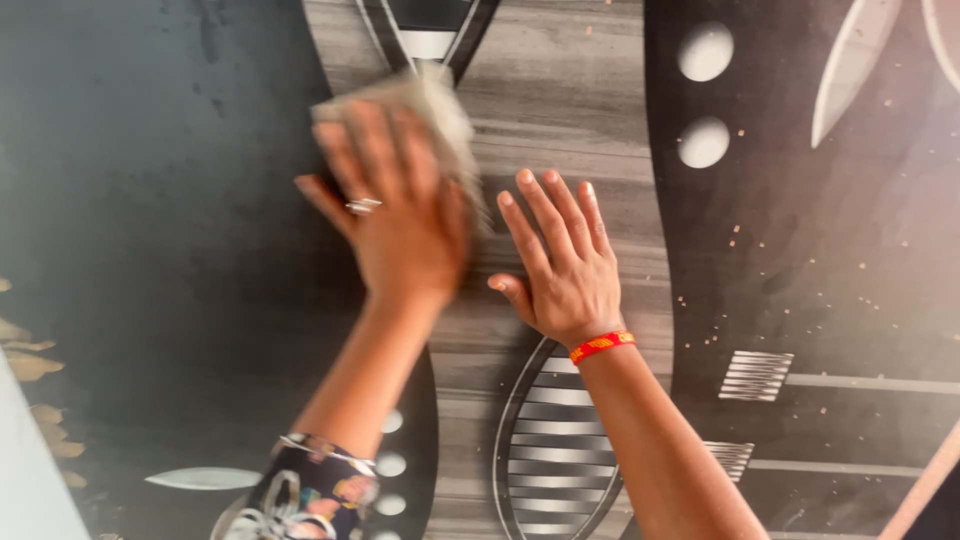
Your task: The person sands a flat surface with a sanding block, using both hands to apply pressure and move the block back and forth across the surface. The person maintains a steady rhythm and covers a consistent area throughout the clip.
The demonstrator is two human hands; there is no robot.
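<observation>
My left hand [400, 215] presses a pale beige cloth [440, 110] flat against a decorated panel [570, 110] with grey wood-grain and black curved areas. The hand is blurred with motion and wears a ring. The cloth sticks out above and to the right of its fingers. My right hand [560, 265] lies flat on the grey strip just to the right, fingers spread and pointing up, holding nothing. A red and orange band [602, 346] circles its wrist.
The black area [820, 250] on the right carries white ovals, a leaf shape, striped bars and small light specks of dust. A dark plain surface [150, 220] fills the left, with tan flakes near its left edge.
</observation>
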